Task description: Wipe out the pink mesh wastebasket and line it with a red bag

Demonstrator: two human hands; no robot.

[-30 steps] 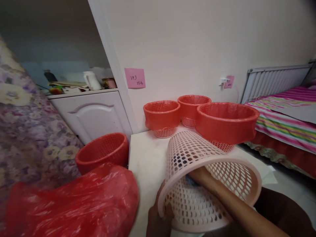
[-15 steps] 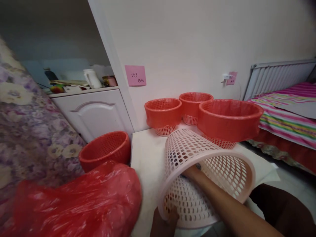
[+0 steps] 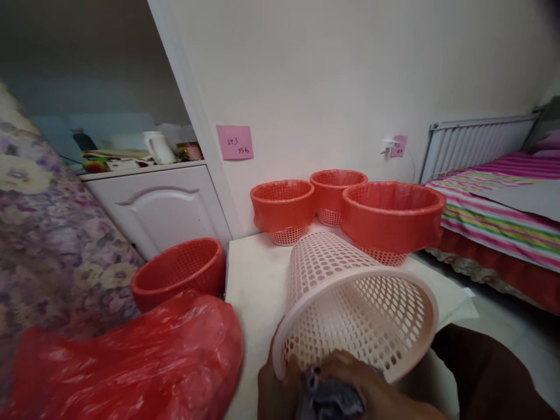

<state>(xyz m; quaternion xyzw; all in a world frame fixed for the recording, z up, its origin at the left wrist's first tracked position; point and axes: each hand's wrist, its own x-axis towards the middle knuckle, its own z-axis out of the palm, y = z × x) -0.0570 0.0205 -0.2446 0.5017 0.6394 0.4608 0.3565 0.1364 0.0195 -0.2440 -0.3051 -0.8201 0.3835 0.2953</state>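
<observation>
A pale pink perforated plastic basket (image 3: 324, 262) lies tilted on the white tabletop (image 3: 249, 280), its mouth facing me. My left hand (image 3: 277, 379) grips its rim at the lower left, thumb inside and fingers around the outside. Just in front of the mouth, my right hand (image 3: 367, 382) is closed on a crumpled grey cloth (image 3: 335, 399). Cloth and right hand are close to my left hand, and whether they touch the rim I cannot tell. The lower parts of both hands are cut off by the frame.
Three baskets lined with red plastic stand behind: a left one (image 3: 282, 207), a back one (image 3: 336, 189) and a large right one (image 3: 391, 219). To the left are a red basket (image 3: 179, 274) and a red plastic bag (image 3: 140, 361). A bed (image 3: 516, 216) stands at the right.
My right hand, which was deep inside the pink basket, has come out toward me with the grey cloth in it. My left hand stays on the rim. The view has shifted slightly.
</observation>
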